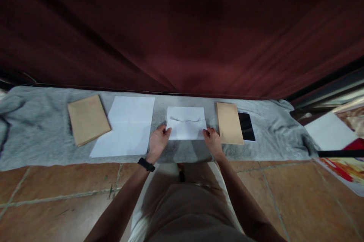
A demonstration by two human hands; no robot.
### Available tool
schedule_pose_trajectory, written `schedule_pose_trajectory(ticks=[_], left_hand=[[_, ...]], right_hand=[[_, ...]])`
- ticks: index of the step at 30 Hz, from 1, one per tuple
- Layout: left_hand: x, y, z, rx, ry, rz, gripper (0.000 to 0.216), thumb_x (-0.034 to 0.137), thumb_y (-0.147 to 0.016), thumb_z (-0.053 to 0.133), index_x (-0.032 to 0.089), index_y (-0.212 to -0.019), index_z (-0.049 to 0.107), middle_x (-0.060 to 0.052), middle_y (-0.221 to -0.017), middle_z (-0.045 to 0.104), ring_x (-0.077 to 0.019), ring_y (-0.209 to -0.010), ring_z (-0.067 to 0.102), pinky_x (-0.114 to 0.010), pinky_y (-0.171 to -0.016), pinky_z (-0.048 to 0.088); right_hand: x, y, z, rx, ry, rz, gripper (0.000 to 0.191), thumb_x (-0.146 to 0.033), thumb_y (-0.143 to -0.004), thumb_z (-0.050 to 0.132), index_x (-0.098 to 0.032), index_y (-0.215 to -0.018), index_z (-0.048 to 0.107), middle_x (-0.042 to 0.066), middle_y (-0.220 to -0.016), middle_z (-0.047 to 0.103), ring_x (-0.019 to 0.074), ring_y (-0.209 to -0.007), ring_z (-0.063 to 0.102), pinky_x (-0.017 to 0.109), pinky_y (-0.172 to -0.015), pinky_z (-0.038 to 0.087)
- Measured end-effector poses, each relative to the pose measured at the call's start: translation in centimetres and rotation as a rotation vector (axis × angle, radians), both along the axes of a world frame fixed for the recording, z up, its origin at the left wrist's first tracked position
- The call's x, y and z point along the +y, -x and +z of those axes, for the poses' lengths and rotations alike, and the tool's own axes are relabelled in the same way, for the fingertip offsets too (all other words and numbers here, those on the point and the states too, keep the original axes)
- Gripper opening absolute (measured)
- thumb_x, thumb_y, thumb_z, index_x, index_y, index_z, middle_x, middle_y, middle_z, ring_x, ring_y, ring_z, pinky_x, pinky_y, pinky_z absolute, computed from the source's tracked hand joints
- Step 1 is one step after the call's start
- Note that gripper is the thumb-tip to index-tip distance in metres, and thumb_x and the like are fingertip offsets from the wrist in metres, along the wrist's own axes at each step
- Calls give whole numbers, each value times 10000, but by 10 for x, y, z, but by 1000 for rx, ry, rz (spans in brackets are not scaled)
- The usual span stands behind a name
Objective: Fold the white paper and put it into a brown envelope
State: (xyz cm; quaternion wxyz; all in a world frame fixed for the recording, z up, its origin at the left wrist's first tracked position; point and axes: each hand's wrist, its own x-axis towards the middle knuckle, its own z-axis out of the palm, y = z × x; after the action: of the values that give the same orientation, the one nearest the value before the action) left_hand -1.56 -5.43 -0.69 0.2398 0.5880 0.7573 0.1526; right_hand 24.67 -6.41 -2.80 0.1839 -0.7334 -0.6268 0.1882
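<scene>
A white sheet of paper (pixel 187 130) lies in front of me on the grey cloth, its near part folded up over the far part. The folded edge is slightly raised and casts a thin dark shadow. My left hand (pixel 159 139) pinches the sheet's near left corner between thumb and fingers. At the near right corner, my right hand (pixel 212 139) grips the paper the same way, fingers curled. A dark band sits on my left wrist.
Left of the folded sheet are larger white sheets (pixel 129 128) and a stack of brown envelopes (pixel 88 120). To the right lie more brown envelopes (pixel 229 123) and a dark phone or tablet (pixel 246 126). A dark red curtain (pixel 182 44) hangs behind the grey cloth (pixel 273 132).
</scene>
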Motion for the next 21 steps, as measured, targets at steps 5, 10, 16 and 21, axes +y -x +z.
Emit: schedule_pose_trajectory(ticks=[5, 10, 16, 21], left_hand=[[6, -10, 14, 200, 78, -26, 325, 392, -1009, 471, 214, -1132, 713, -108, -972, 777, -260, -909, 730, -315, -744, 490], [11, -14, 18, 272, 111, -23, 363, 394, -1019, 445, 206, -1205, 694, -127, -1017, 784, -266, -953, 741, -324, -788, 514], [18, -16, 19, 305, 92, -35, 372, 393, -1022, 426, 198, -1171, 705, -133, -1034, 786, -285, -977, 748, -335, -792, 515], [24, -17, 18, 316, 88, -27, 366, 398, -1017, 434, 196, -1133, 716, -136, -1013, 786, -277, -952, 750, -330, -789, 515]], right_hand=[[12, 4, 9, -142, 125, -2, 310, -306, -1026, 469, -177, -990, 749, 108, -1037, 778, 208, -927, 725, 245, -814, 476], [18, 3, 12, -187, 171, -8, 326, -351, -1036, 482, -195, -998, 765, 91, -1007, 795, 209, -930, 740, 242, -796, 486], [26, 4, 13, -253, 211, -22, 361, -400, -1049, 477, -195, -1023, 773, 107, -1016, 801, 224, -954, 758, 249, -787, 506], [31, 5, 15, -270, 224, -43, 383, -450, -1048, 487, -200, -1013, 775, 118, -988, 802, 232, -939, 768, 261, -779, 525]])
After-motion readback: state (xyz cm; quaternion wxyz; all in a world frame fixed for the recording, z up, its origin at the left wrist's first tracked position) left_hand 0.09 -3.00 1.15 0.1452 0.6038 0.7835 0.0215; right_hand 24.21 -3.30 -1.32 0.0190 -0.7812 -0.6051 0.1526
